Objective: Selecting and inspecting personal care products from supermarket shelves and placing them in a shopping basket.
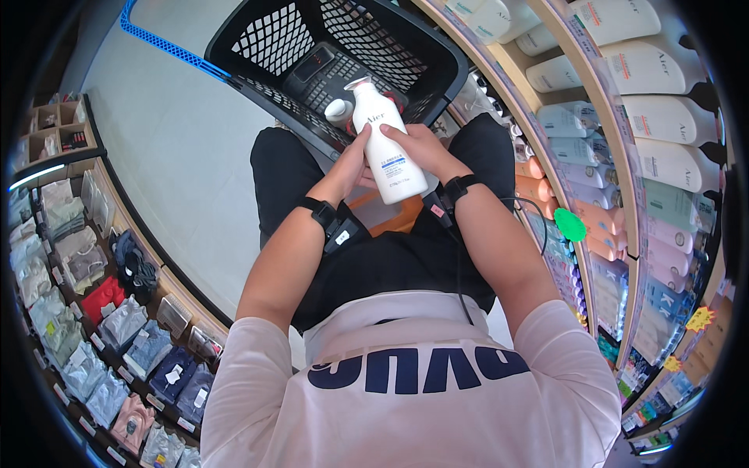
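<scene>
A white pump bottle (383, 140) with printed text on its front is held between both hands, tilted, its pump head towards the basket. My left hand (355, 167) grips its left side, thumb on the front. On the opposite side, my right hand (422, 146) holds it with the thumb near the printed name. Just beyond the bottle stands a black plastic shopping basket (257, 96) with lattice walls. Inside it I see a white-capped container (338, 111), a dark rectangular object (316, 63) and something red, partly hidden behind the bottle.
A blue basket handle (175, 52) extends over the pale floor (169, 152). Shelves of bottles (649, 70) curve along my right, with a green tag (569, 224) on an edge. Folded packaged garments (123, 322) fill a rack at left. A cable (544, 234) loops by my right arm.
</scene>
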`<state>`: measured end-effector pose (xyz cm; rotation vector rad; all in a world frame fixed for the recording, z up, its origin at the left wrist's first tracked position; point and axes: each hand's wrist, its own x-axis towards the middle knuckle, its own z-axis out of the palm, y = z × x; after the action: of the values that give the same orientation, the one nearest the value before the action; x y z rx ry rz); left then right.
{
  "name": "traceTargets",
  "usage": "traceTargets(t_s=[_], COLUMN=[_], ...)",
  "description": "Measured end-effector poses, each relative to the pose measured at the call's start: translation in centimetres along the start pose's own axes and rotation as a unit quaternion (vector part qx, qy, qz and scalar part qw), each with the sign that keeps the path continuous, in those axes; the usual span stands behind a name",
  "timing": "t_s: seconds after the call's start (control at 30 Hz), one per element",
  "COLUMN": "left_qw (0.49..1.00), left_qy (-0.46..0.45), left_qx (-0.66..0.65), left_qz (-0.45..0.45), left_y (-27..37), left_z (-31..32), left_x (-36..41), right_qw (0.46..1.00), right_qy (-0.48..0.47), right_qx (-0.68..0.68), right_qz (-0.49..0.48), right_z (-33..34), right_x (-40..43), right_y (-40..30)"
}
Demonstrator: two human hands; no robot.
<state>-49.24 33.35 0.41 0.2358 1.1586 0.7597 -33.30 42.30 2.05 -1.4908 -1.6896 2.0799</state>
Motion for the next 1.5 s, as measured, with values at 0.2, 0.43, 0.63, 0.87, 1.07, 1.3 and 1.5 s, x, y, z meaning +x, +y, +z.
traceTargets(t_s=[0.2, 0.43, 0.63, 0.87, 1.07, 1.3, 1.5], left_qw=[1.000, 0.998, 0.996, 0.995, 0.995, 0.995, 0.996], left_qy=[0.003, 0.036, 0.050, 0.039, 0.036, 0.036, 0.031], left_qx=[0.006, 0.045, 0.058, 0.064, 0.063, 0.069, 0.068], left_qz=[0.028, 0.038, 0.052, 0.064, 0.063, 0.060, 0.054], left_y=[0.2, -1.2, -1.9, -1.9, -1.7, -1.7, -1.5], left_z=[0.1, 0.0, -0.1, -0.2, -0.2, -0.5, -0.3], left_x=[0.2, -0.1, -0.6, -0.2, -0.2, 0.0, -0.2], right_qw=[0.999, 0.997, 0.998, 0.997, 0.995, 0.996, 0.997], right_qy=[0.003, 0.009, 0.001, 0.006, 0.016, 0.017, 0.021], right_qx=[0.013, 0.057, 0.051, 0.067, 0.092, 0.076, 0.066], right_qz=[-0.038, -0.050, -0.035, -0.044, -0.040, -0.047, -0.043], right_z=[-0.3, 0.6, 1.1, 0.9, 0.8, 0.9, 0.8], right_x=[0.2, -0.5, -1.4, -1.2, -0.6, -0.5, -0.4], right_y=[0.4, 2.4, 2.2, 2.3, 2.7, 2.4, 2.4])
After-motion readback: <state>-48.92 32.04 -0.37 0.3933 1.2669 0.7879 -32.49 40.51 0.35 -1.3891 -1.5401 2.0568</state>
